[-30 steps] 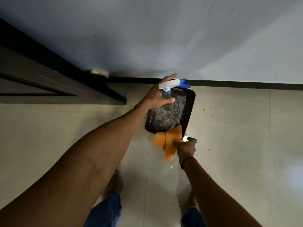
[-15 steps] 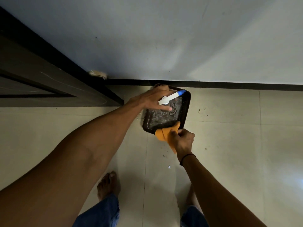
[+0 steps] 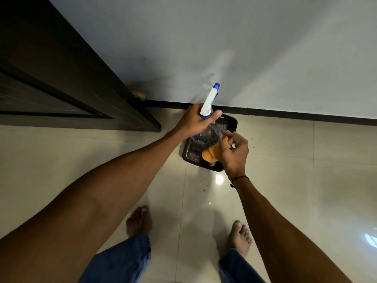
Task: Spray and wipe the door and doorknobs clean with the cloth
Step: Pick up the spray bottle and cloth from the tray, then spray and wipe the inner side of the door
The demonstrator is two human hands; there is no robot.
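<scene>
Head view: left hand (image 3: 194,122) grips spray bottle (image 3: 209,102), right hand (image 3: 234,152) pinches orange cloth (image 3: 213,153) over tray (image 3: 231,122). Best turn nozzle to door (image 3: 61,78), cloth bunched ready.

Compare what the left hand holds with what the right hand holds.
The left hand grips a rigid spray bottle, white with a blue nozzle tip; the right hand pinches a soft orange cloth, bunched up. Both are held above the dark tray.

Single head-worn wide-angle view, steeply downward, close above floor (image 3: 306,180) and wall (image 3: 244,48).
</scene>
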